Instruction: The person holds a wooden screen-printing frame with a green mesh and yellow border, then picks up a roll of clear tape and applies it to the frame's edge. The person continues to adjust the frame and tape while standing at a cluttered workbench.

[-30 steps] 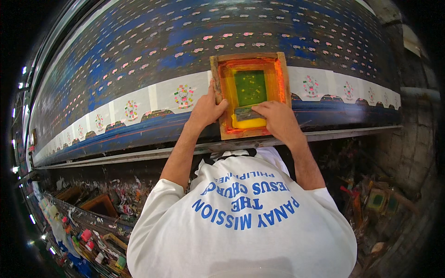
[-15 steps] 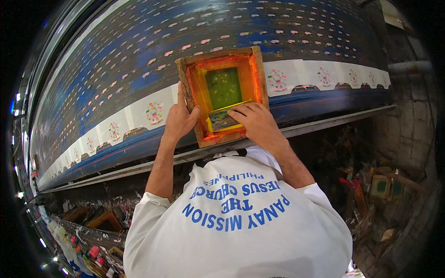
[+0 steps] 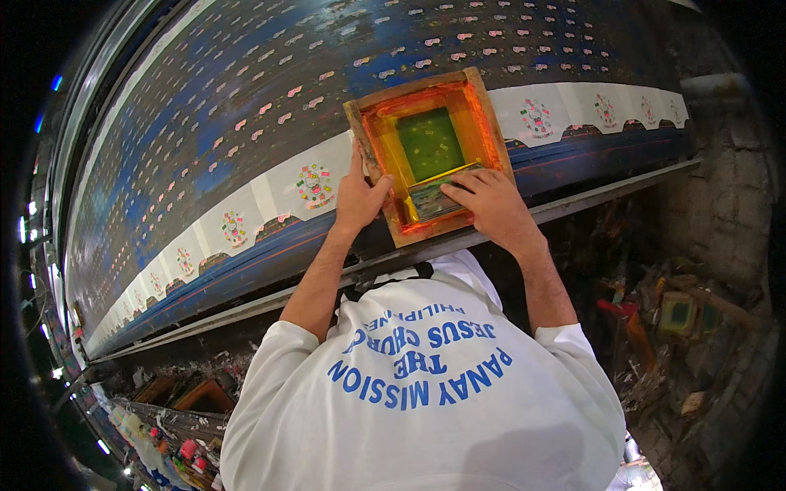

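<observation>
A wooden screen-printing frame (image 3: 413,88) lies tilted over the near edge of the long table, its inner walls smeared orange and yellow. Inside it shows a dark green mesh window (image 3: 430,143). My left hand (image 3: 360,196) is closed on the frame's left rail, index finger along the side and thumb over the top. At the near end of the mesh lies a paint-stained squeegee (image 3: 426,196) with a yellow edge. My right hand (image 3: 495,209) grips it, fingers over its right part. White pieces with a colourful print (image 3: 313,186) line the table edge on both sides. Whatever lies beneath the frame is hidden.
The dark, blue-stained table (image 3: 246,147) carries rows of small pink and white marks. A rail (image 3: 610,180) runs along its near side. More small frames (image 3: 679,313) and debris lie low at the right. Red containers (image 3: 188,448) and clutter sit at the lower left.
The frame, the squeegee and both my hands now sit farther right and slightly higher in the picture. Fewer prints show to the frame's right. Both hands keep their grips.
</observation>
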Action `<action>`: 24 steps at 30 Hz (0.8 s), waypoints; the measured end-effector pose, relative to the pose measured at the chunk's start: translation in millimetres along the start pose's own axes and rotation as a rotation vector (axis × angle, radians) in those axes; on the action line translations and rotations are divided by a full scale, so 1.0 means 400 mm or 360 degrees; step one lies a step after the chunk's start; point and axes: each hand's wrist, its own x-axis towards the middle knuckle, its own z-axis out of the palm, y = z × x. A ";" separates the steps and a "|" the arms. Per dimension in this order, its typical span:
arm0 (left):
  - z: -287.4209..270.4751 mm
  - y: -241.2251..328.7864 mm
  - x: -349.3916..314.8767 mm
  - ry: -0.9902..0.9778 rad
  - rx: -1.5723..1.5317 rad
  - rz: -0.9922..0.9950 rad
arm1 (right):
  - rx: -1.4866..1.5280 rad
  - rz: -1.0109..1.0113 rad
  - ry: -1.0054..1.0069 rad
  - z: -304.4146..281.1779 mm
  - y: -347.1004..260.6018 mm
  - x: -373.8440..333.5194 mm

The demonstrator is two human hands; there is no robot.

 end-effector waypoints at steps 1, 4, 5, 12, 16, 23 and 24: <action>-0.003 0.015 -0.002 -0.0018 -0.0108 -0.0050 | 0.0012 0.0009 -0.0004 0.001 0.002 -0.001; -0.022 0.076 -0.007 -0.0128 -0.0125 -0.0244 | 0.0062 0.0026 -0.0027 -0.005 0.013 0.001; -0.013 0.062 -0.002 -0.0090 -0.0121 -0.0174 | 0.0082 0.0029 -0.0037 -0.007 0.017 0.003; 0.002 0.033 0.007 -0.0053 -0.0054 -0.0084 | 0.0001 -0.0075 0.0009 0.002 0.033 -0.003; -0.002 0.031 0.005 -0.0077 0.0065 -0.0159 | 0.0084 -0.0050 -0.0172 -0.048 0.040 0.019; 0.004 -0.008 0.010 -0.0013 0.0050 -0.0011 | 0.0067 -0.0102 0.0123 -0.047 0.124 0.245; 0.003 -0.003 0.014 -0.0019 0.0051 -0.0021 | 0.0034 -0.0100 0.0171 -0.049 0.128 0.279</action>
